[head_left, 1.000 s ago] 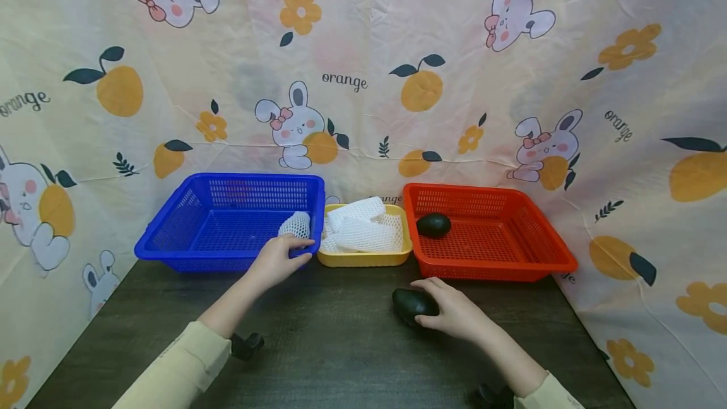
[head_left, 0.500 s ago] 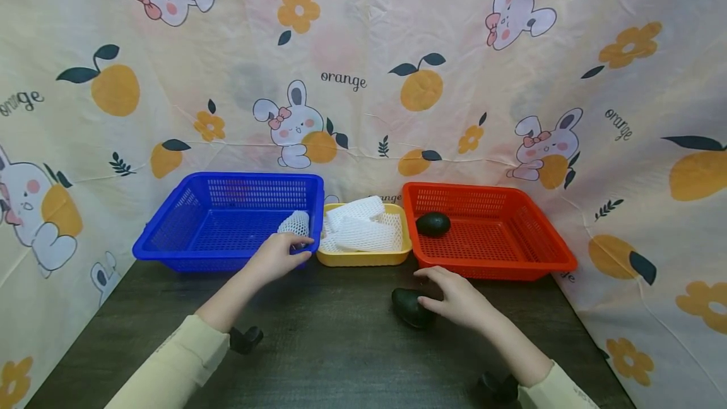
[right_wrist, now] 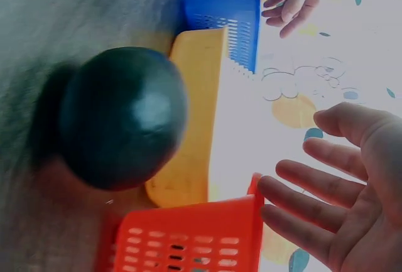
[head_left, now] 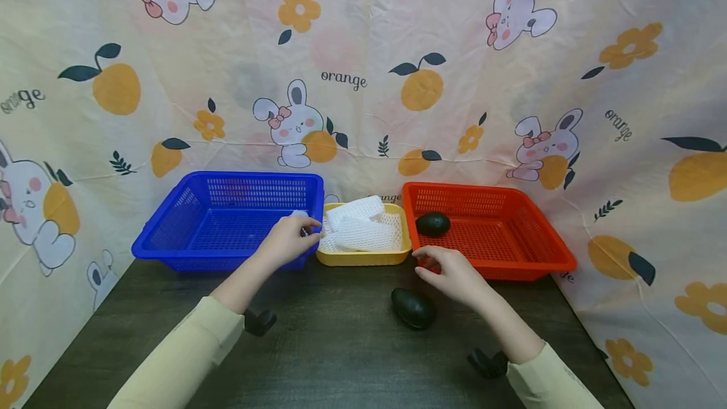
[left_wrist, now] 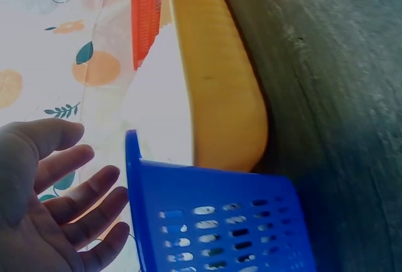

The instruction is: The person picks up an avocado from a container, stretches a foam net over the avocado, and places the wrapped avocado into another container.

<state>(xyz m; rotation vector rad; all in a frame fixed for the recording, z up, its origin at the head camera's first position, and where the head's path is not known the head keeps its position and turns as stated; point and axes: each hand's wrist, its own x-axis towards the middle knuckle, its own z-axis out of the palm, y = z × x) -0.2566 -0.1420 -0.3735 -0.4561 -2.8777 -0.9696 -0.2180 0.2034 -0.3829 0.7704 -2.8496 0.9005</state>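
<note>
My left hand hovers over the right rim of the blue basket. Its fingers are loosely bent, and the left wrist view finds nothing between them. A white net-covered item in that basket is mostly hidden behind this hand. My right hand hangs over the front left corner of the red basket, fingers spread and holding nothing. A dark green avocado lies on the table in front of it. In the red basket sits another avocado, at the left side.
Between the two larger baskets stands a small yellow basket with several white foam net sleeves in it. A printed cloth hangs right behind the baskets. Dark wooden table stretches in front of them.
My right hand has let go of the avocado on the table and moved up and away toward the baskets. The left hand has risen slightly and shifted right, now covering most of the net-covered item.
</note>
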